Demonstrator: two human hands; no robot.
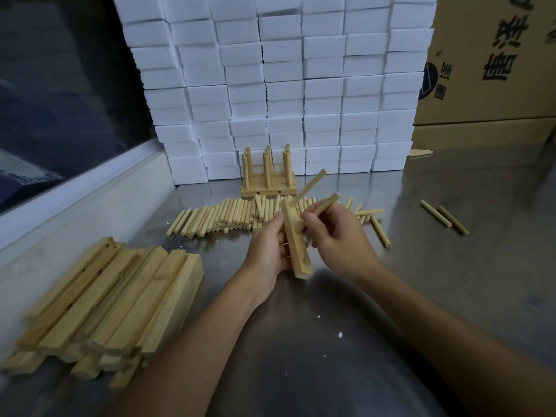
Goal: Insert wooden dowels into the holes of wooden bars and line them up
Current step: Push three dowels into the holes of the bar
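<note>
My left hand (267, 248) grips a wooden bar (296, 251) held above the steel table, its long side pointing away from me. One dowel (311, 185) sticks out of the bar's far hole at a slant. My right hand (334, 233) pinches a second dowel (326, 203) with its lower end at the bar's middle hole. A heap of loose dowels (228, 216) lies behind my hands. Finished bars with upright dowels (267, 176) stand in a row further back. A pile of bare bars (120, 299) lies at the left.
A wall of white foam blocks (285, 85) rises at the back of the table. Cardboard boxes (493, 61) stand at the back right. Two stray dowels (443, 218) lie to the right, one of them darker. A dark window with a white sill (75, 188) runs along the left.
</note>
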